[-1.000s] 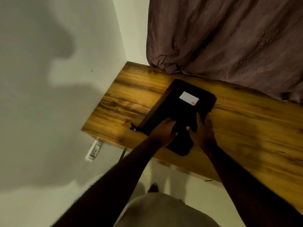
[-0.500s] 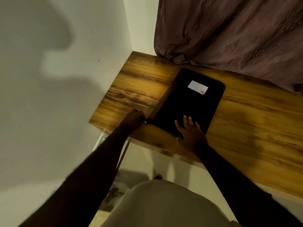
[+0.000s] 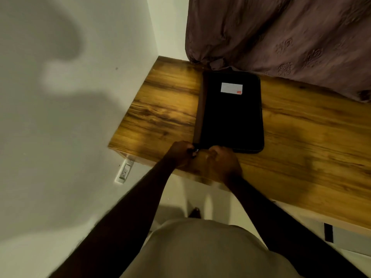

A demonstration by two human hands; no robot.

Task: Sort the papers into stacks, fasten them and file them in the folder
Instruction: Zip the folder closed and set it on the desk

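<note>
- Folder: black, flat case with rounded corners, closed. It lies flat on the wooden table, with its long sides running away from the person. No papers are in view.
- Label: pale rectangle with a small red mark at one corner, on the folder's top face near its far end.
- Brown strip: runs the whole length of the folder's left edge.
- Zip pull: small metal glint at the folder's near left corner.
- Left hand: at the folder's near left corner. The fingers are curled and pinch the zip pull, and the forearm reaches in from the near left.
- Right hand: just right of the left hand, at the folder's near edge. The fingers are curled in and grip that edge close to the left corner, and the knuckles face the camera.
- Table: warm brown wood with dark grain. Bare wood shows to the left, to the right and on the near side of the folder.
- Curtain: dull mauve patterned cloth beyond the folder's far end. Its hem touches or just overlaps the far edge.
- Wall: pale, well left of the folder, with a large soft shadow on it.
- Wall socket: white, on the wall, lower than the folder and to its left.
- Garment: beige, on the person's body, nearer the camera than the folder.
</note>
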